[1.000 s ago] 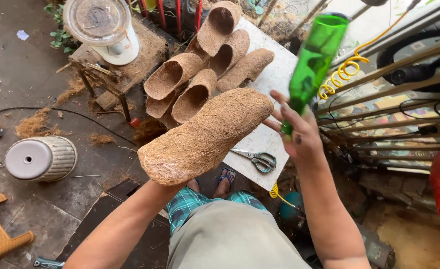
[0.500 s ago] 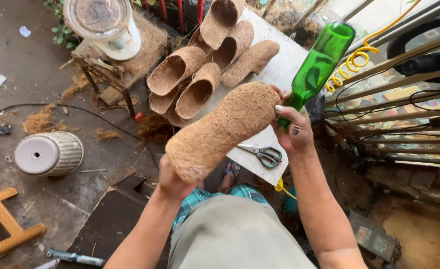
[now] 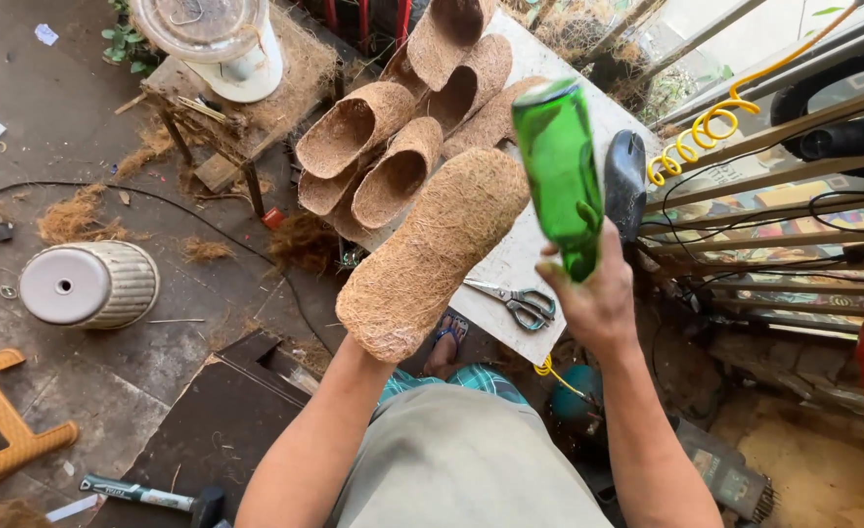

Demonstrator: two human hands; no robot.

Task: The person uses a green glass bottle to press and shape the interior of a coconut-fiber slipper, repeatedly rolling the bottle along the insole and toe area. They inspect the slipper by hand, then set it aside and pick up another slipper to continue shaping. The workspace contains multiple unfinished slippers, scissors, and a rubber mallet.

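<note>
Bottle in my right hand, coir pot sleeved over my left.

My right hand [image 3: 603, 298] grips the green bottle [image 3: 559, 171] by its neck, base tilted up, just right of the coir pot [image 3: 432, 254]. My left hand is hidden inside it, grip unknowable. Empty coir pots [image 3: 393, 127] lie beyond my fingers; scissors [image 3: 510, 301] below.

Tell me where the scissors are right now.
In the head view, the scissors lie on the white board, right of centre, just below the green bottle in the right hand and beside the coir sleeve.
</note>
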